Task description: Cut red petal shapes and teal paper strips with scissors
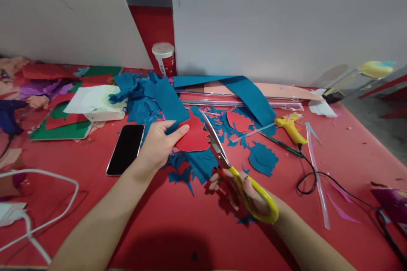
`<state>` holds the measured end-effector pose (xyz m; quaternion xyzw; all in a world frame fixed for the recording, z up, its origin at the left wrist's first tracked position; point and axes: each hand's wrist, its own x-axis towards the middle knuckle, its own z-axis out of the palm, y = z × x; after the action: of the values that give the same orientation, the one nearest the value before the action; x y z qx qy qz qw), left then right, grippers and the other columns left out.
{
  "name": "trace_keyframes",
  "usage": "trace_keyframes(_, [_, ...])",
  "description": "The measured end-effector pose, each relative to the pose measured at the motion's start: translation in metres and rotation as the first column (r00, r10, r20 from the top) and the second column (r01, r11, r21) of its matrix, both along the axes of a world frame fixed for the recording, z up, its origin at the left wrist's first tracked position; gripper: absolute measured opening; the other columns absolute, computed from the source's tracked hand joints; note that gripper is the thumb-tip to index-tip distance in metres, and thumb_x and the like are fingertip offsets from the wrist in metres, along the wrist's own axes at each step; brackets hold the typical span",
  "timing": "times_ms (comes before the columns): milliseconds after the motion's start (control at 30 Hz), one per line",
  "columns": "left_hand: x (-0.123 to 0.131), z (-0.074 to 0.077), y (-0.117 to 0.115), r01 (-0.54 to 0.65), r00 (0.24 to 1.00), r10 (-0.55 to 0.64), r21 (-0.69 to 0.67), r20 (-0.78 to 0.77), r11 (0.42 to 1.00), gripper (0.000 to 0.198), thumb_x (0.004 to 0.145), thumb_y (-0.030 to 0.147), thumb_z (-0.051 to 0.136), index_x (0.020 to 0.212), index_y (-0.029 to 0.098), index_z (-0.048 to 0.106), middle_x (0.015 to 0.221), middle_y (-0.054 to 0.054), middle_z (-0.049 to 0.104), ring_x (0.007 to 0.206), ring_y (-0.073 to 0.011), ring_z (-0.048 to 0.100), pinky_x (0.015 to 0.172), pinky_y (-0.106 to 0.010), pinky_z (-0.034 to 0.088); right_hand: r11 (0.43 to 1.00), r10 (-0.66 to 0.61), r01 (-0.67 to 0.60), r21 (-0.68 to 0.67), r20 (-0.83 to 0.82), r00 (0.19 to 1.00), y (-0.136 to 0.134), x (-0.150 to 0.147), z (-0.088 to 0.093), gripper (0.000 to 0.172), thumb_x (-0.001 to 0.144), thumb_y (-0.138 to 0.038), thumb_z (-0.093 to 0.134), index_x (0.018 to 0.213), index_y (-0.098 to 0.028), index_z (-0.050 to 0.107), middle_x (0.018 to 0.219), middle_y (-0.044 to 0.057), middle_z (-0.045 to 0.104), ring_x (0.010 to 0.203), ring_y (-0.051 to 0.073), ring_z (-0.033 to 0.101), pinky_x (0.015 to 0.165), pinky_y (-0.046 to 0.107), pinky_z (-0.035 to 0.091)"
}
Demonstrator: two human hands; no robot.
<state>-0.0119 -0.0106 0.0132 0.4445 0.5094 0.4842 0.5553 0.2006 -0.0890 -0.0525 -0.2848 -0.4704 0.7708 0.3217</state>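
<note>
The left grip (pixel 158 143) is pinching a red paper cutout (pixel 194 135); the right grip (pixel 252 192) is clasping yellow-handled scissors (pixel 223 161). I'm seeing teal paper scraps (pixel 201 166) cluttering between them, a smartphone (pixel 125 150) lying beside the left grip, a yellow glue gun (pixel 291 129) resting beyond the right.

You are holding a red cut-out (pixel 196 137) near the middle of the frame, its smooth, flat face showing upward. It is broadening below a narrow tip at its top, and its right edge is running in small scallops and notches. You are gripping it at its left side. You are also holding scissors (pixel 225 161) by their yellow handles (pixel 270 215), which are reaching toward the lower right of the frame. The metal blades (pixel 215 136) are slanting up and leftward, lying alongside the scalloped edge; their contact with it is staying unclear.
</note>
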Motion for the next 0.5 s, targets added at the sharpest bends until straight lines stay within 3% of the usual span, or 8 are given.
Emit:
trace_keyframes(167, [-0.0026, 0.0013, -0.0001, 0.022, 0.999, -0.022, 0.014, -0.046, 1.0, 0.018, 0.062, 0.033, 0.068, 0.067, 0.015, 0.064, 0.064, 0.0, 0.065, 0.053, -0.0105, 0.057, 0.053, -0.023, 0.046, 1.0, 0.001, -0.001, 0.002, -0.018, 1.0, -0.0034, 0.0031, -0.0024, 0.056, 0.08, -0.06, 0.03, 0.114, -0.019, 0.049, 0.104, 0.014, 0.054, 0.098, 0.023, 0.052, 0.046, 0.017, 0.042])
trace_keyframes(333, [-0.0033, 0.0029, -0.0029, 0.118, 0.986, -0.121, -0.029, -0.118, 0.993, 0.021, 0.064, 0.035, 0.066, 0.07, 0.015, 0.066, 0.06, 0.0, 0.064, 0.055, -0.0131, 0.058, 0.054, -0.024, 0.047, 0.998, -0.024, 0.025, 0.056, -0.021, 1.0, -0.0057, 0.0033, -0.0034, 0.055, 0.08, -0.06, 0.03, 0.115, -0.021, 0.049, 0.104, 0.013, 0.054, 0.096, 0.023, 0.052, 0.047, 0.02, 0.044])
trace_keyframes(500, [-0.0028, 0.008, -0.0048, 0.137, 0.977, -0.139, -0.02, -0.161, 0.99, 0.02, 0.063, 0.035, 0.066, 0.069, 0.016, 0.067, 0.063, -0.001, 0.065, 0.056, -0.0143, 0.058, 0.054, -0.025, 0.046, 0.999, -0.023, 0.024, 0.046, -0.009, 1.0, -0.0051, 0.0026, 0.0001, 0.055, 0.079, -0.061, 0.03, 0.113, -0.022, 0.051, 0.103, 0.013, 0.055, 0.094, 0.022, 0.052, 0.05, 0.021, 0.044])
